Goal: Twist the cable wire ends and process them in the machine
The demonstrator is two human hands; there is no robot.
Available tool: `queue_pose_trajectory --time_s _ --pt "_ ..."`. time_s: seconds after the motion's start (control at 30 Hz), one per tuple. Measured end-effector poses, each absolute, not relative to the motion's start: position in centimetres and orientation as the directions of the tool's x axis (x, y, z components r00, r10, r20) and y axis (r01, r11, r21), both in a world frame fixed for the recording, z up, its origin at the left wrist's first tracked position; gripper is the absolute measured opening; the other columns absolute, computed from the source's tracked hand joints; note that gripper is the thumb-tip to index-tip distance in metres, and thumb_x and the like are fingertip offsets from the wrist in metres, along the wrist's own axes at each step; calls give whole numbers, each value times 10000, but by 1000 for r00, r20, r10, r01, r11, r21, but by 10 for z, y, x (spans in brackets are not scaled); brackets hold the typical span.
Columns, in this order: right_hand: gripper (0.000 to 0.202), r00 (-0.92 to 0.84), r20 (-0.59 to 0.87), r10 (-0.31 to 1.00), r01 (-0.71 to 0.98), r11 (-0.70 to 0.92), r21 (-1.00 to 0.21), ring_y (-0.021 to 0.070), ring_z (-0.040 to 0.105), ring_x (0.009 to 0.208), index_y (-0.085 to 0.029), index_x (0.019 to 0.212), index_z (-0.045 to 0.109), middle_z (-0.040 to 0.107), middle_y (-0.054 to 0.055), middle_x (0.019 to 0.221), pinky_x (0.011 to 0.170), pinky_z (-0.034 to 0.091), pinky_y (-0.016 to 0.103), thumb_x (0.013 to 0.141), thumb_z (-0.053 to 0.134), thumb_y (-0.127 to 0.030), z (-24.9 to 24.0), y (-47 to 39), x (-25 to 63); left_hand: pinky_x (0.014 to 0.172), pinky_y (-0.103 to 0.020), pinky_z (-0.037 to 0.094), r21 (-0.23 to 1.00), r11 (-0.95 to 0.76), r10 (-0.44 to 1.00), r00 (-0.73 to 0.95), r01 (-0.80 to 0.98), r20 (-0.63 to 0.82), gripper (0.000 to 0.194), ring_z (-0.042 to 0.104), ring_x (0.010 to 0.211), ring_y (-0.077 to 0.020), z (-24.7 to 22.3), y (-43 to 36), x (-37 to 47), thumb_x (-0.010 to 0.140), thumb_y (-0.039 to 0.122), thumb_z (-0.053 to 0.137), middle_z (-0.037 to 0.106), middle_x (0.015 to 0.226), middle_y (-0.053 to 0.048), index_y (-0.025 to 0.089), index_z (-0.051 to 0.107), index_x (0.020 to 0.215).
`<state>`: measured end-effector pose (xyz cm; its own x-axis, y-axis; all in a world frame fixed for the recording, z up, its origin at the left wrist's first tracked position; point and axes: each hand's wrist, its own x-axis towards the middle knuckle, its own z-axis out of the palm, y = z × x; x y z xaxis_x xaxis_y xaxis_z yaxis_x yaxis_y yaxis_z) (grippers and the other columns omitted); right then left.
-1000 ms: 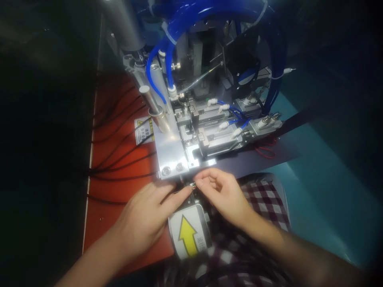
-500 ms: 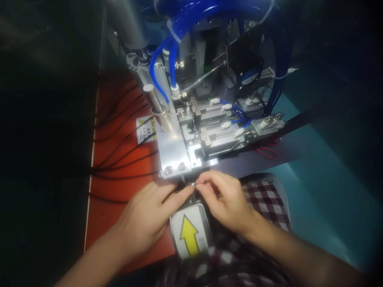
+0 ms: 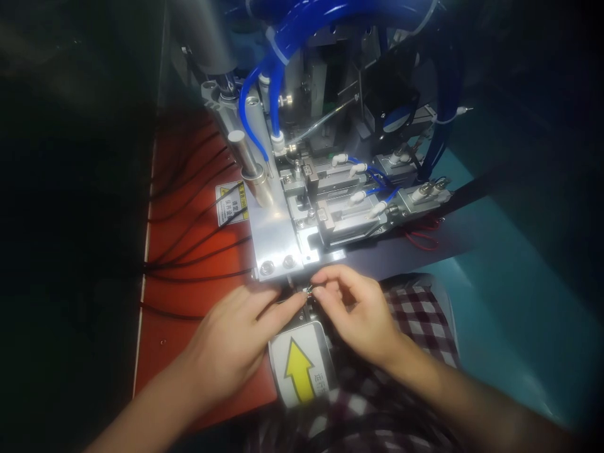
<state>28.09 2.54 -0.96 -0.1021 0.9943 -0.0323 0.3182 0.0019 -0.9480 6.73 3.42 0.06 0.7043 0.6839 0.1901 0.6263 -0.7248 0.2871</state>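
Several thin wires (image 3: 309,290), some greenish, fan out in a small tuft between my two hands, just below the front edge of the metal plate (image 3: 276,245). My left hand (image 3: 240,327) reaches in from the left, its thumb tip pressed at the base of the tuft; its other fingers are partly hidden under the plate. From the right, my right hand (image 3: 358,311) has its curled thumb and forefinger at the wire ends. How firmly each wire is gripped is too small to tell.
A machine with small pneumatic cylinders (image 3: 349,226) and blue hoses (image 3: 302,31) stands ahead. Black cables (image 3: 198,277) cross the red-orange base (image 3: 179,352) at left. A plate with a yellow arrow (image 3: 299,371) lies below my hands. A metal post (image 3: 245,154) rises from the plate.
My right thumb and forefinger have shifted slightly right and parted a little. The wire ends now show spread out between my hands. My left hand has hardly moved.
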Motion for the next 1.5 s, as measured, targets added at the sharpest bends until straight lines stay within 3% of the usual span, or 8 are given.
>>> queue_pose_trajectory --time_s 0.3,0.43,0.53,0.7,0.8,0.97,1.1,1.5 --pt "65 -128 -69 989 396 -13 -918 105 446 487 -184 817 588 444 -56 557 471 379 228 857 559 -225 -2 30 277 625 -279 399 308 -733 673 712 606 201 481 483 764 -181 -2 34 66 894 46 317 548 910 -59 216 475 1316" --pt "69 -172 134 976 472 201 -859 106 467 513 -168 816 597 517 -33 597 524 396 242 860 545 -172 -2 32 277 619 -278 391 298 -742 665 717 600 211 488 480 749 -180 -1 35 66 892 46 318 550 900 -57 217 478 1320" --pt "105 -305 319 897 558 440 -703 127 521 577 -150 837 616 628 15 689 587 396 275 877 519 -146 -2 36 282 622 -280 389 289 -754 652 724 590 225 468 478 756 -183 -2 36 66 894 51 328 547 899 -59 205 495 1303" --pt "138 -458 407 790 616 612 -495 140 495 539 -142 836 622 655 32 676 544 334 300 896 498 -158 -2 40 290 636 -284 395 282 -757 649 727 589 224 454 478 777 -184 -3 36 65 897 48 326 540 925 -64 197 498 1290" --pt "100 -361 347 866 593 500 -631 140 523 561 -151 836 593 647 24 681 581 373 290 889 509 -155 -5 35 288 627 -277 391 289 -755 650 727 588 220 454 469 758 -177 -2 35 65 898 51 321 529 909 -58 198 497 1290" --pt "97 -203 -5 979 415 81 -906 123 499 520 -187 844 533 514 -30 606 511 381 251 915 470 -209 -11 27 281 655 -280 407 312 -732 676 706 606 213 464 480 786 -179 -1 35 66 896 41 309 528 936 -56 213 494 1285" --pt "124 -186 -112 976 327 -46 -944 123 485 542 -200 814 522 496 -33 629 515 387 252 917 476 -250 -12 26 279 648 -278 407 305 -734 673 707 607 214 470 479 782 -182 -1 34 66 889 45 314 538 943 -57 215 497 1287" --pt "121 -165 -190 968 296 -135 -946 129 504 572 -197 806 534 523 -25 651 550 421 265 902 490 -255 -5 28 278 650 -278 409 306 -730 679 702 611 215 466 478 773 -178 0 34 67 891 44 325 548 938 -57 210 509 1285"
